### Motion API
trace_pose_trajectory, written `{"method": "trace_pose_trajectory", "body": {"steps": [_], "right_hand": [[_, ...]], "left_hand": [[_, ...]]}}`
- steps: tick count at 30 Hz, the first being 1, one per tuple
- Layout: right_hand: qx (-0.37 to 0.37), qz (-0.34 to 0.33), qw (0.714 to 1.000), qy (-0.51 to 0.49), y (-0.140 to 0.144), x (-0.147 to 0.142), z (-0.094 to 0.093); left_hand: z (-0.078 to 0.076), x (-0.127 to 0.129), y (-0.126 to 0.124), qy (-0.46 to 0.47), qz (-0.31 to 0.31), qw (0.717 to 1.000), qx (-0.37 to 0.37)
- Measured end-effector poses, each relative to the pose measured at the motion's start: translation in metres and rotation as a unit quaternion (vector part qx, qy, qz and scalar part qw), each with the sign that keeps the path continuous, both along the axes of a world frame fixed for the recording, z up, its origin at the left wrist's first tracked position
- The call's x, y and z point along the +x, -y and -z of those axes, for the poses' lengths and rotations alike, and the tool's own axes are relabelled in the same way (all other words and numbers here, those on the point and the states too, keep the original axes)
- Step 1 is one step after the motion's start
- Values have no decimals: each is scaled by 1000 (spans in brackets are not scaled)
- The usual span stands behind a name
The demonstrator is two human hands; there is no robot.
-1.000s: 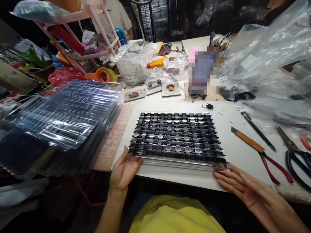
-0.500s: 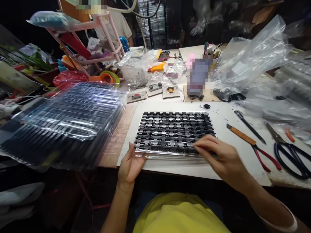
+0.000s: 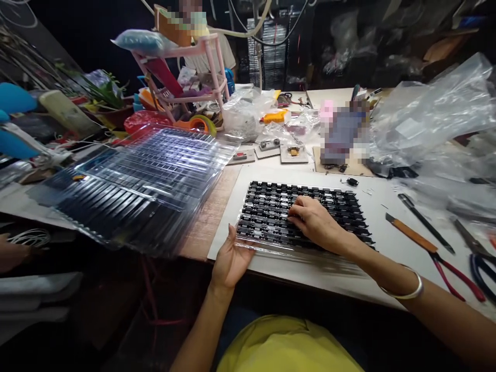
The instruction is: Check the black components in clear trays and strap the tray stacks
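A clear plastic tray lies on a white board, filled with rows of small black parts that have light pins. At the tray's near left corner my left hand grips the rim, thumb above and fingers underneath. Over the middle rows, my right hand has its fingertips pinched together on or just above the parts. Whatever lies between those fingertips is hidden. A single loose black part rests beyond the tray's far right corner.
Stacked trays under clear plastic cover the left of the table. To the right lie a pen, orange-handled cutter, red-handled pliers and scissors. Plastic bags are heaped behind; a pink rack stands back left.
My right hand has moved left and away from me, from the tray's near right side to its middle rows. My left hand stays on the corner. The view has swung left.
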State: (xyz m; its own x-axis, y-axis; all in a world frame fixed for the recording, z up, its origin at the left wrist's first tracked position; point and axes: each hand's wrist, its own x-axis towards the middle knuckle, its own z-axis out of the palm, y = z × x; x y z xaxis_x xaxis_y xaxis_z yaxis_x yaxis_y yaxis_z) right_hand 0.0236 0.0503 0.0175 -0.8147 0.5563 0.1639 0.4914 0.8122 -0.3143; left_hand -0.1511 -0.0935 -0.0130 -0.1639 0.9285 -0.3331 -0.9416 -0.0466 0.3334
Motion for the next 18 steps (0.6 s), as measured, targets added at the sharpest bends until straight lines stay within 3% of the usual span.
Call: {"method": "trace_pose_trajectory", "body": {"steps": [6,11,18], "right_hand": [[5,-23,998,-60,2,-1,-5],[5,-15,981,-192,8,18,-22],[-168,101,950,-243,11,49,-24]], "left_hand": [[1,0,0,3,-3,1000,13],[0,0,1,-3,-4,1000,8],[-1,-1,0,-12,-1,1000,-14]]}}
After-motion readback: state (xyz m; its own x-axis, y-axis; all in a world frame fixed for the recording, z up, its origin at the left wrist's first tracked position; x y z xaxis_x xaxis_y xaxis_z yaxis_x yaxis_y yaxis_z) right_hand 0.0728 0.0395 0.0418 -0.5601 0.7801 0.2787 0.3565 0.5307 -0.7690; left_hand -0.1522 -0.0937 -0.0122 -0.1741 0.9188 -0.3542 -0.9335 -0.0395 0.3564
